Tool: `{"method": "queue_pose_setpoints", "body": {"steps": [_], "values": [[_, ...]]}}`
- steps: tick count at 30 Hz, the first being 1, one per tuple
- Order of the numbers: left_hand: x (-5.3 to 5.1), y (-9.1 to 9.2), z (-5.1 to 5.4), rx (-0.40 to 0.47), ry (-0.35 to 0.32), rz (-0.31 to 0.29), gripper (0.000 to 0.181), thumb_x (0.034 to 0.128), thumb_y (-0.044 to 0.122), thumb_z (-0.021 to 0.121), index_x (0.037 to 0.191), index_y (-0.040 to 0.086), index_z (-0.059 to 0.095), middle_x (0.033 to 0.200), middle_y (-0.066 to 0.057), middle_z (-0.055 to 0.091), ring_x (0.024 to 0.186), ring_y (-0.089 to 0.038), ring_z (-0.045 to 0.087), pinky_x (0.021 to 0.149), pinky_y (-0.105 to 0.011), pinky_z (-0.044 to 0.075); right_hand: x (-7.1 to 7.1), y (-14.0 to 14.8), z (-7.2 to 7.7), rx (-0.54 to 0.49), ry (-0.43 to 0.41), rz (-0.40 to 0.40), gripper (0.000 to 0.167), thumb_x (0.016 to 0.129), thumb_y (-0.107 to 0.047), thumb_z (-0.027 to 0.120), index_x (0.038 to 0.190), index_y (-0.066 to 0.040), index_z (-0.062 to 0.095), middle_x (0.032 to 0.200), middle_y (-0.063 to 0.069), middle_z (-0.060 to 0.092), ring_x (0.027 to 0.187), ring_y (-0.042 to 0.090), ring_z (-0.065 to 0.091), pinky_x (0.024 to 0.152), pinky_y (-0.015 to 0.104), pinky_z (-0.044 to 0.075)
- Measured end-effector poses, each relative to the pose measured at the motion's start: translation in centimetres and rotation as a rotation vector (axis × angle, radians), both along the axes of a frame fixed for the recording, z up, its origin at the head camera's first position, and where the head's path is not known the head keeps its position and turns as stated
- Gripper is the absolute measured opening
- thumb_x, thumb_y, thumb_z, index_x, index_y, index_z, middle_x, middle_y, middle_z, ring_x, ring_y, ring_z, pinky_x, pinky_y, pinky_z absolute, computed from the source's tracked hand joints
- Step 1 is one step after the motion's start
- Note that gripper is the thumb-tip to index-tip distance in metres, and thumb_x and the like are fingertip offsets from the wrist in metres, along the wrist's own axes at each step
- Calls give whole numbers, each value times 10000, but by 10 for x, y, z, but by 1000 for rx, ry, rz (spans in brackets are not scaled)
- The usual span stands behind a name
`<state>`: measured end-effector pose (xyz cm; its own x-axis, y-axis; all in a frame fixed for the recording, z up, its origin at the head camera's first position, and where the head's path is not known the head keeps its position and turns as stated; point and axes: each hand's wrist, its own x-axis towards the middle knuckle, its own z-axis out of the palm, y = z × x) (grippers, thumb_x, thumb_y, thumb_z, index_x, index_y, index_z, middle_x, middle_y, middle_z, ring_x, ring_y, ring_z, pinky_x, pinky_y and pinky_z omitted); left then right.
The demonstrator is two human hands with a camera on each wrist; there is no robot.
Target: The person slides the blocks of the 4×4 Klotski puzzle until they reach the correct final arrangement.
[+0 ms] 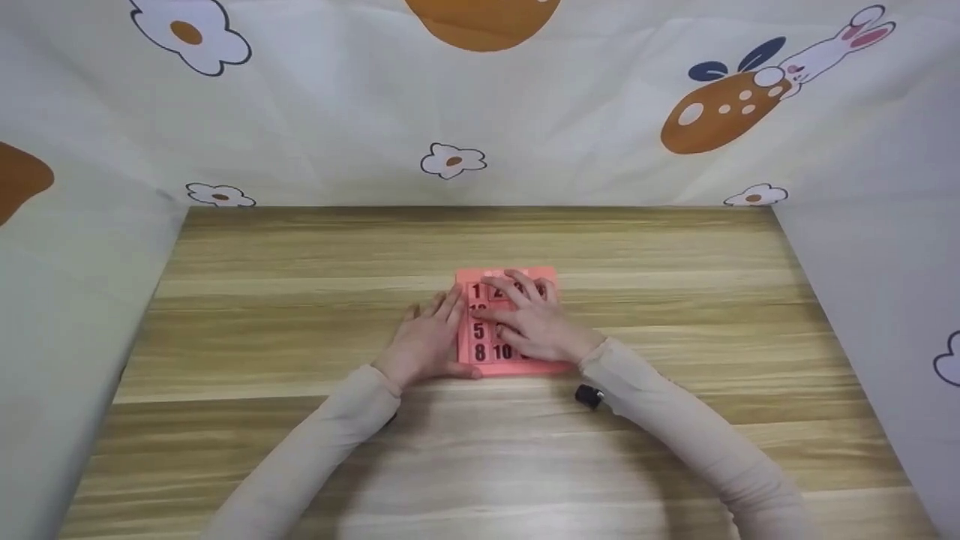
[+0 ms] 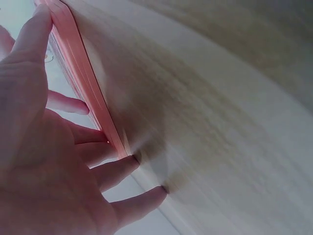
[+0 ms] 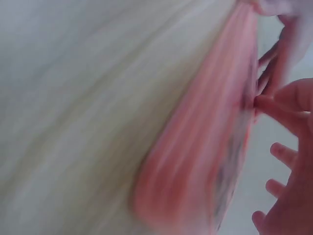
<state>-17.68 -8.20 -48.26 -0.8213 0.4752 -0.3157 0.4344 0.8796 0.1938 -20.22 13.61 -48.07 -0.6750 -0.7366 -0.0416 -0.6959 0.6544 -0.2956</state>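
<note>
A pink sliding number puzzle (image 1: 517, 368) lies flat on the table, its square tiles printed with black numbers such as 1, 5, 8 and 10. Along its left side rests my left hand (image 1: 424, 341), fingers nearly straight against the edge and thumb at the near left corner. The left wrist view shows the puzzle's ridged side wall (image 2: 83, 63) beside those fingers. My right hand (image 1: 536, 322) spreads over the tiles with its fingertips touching them, hiding several numbers. In the blurred right wrist view, a fingertip meets the top face of the puzzle (image 3: 190, 147).
The wood-grain table (image 1: 300, 262) is bounded by a patterned cloth wall (image 1: 337, 112) at the back and by pale walls at both sides. A small black object (image 1: 589, 396) shows beside the right wrist.
</note>
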Motion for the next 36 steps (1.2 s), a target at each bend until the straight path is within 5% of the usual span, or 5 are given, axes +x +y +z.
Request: {"method": "queue_pose_setpoints", "body": {"steps": [7,15,26,36], "values": [[0,-1,1,-4,9,0,1249,698,755,633,1542,17,82,1601,-136,23,1440,-339,135,1117,-575,192,-1,13,1,-97,48,-69,280,887,-164,571,1123,-130,718,1506,130,318,1393,363,186,1080,596,133],[1,-2,0,-3,11,-8,1247,702,764,623,1540,6,94,1602,-139,26,1440,-335,143,1114,-577,203,4,10,-5,-117,-21,127,386,876,-207,585,1252,-252,661,1546,114,258,1411,367,154,1082,665,93],[0,1,1,5,15,-13,1245,703,762,618,1538,4,92,1599,-144,26,1441,-338,133,1117,-576,193,1,12,-2,-70,18,-3,454,944,-208,520,1397,-216,540,1579,119,173,1423,385,96,1080,637,120],[0,0,1,-14,12,-11,1248,700,765,615,1540,15,79,1600,-137,12,1442,-334,128,1118,-576,188,7,28,2,-161,5,10,267,842,-160,606,1078,-167,730,1489,113,354,1390,356,190,1070,610,146]]}}
